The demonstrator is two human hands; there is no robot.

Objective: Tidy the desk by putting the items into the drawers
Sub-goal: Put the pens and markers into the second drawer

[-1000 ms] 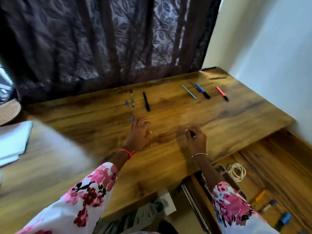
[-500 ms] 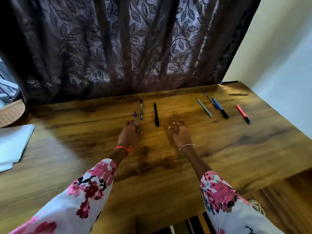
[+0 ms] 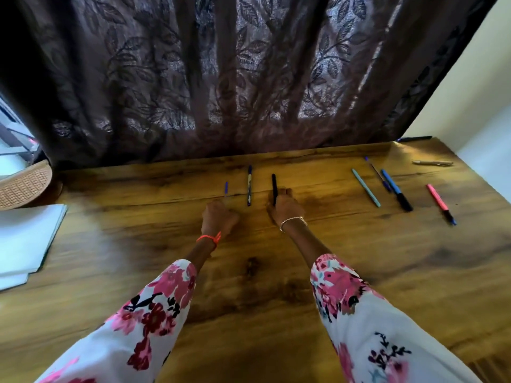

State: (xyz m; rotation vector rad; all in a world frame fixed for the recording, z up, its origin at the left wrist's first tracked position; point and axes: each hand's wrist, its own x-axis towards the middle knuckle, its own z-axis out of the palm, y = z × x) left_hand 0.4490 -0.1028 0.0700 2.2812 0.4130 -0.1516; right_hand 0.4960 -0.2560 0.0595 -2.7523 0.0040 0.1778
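Two hands, grips half-hidden: left hand [image 3: 219, 218] round blue pen [image 3: 226, 188], right hand [image 3: 286, 208] round black pen [image 3: 274, 183].

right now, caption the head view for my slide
Right hand grips a black pen, left hand curls at a small blue pen, on a wooden desk.

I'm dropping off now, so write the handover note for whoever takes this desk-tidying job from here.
Left hand: grips the near end of the small blue pen.
Right hand: grips the black pen.
Both pens seem to rest on the desk; the dark blue pen lies between them.
Further right: teal pen, thin purple pen, blue marker, pink pen, beige pen; a dark pen at the far edge.
Done: nothing visibly stowed; drawers out of view.
Left: every pen into the drawers.
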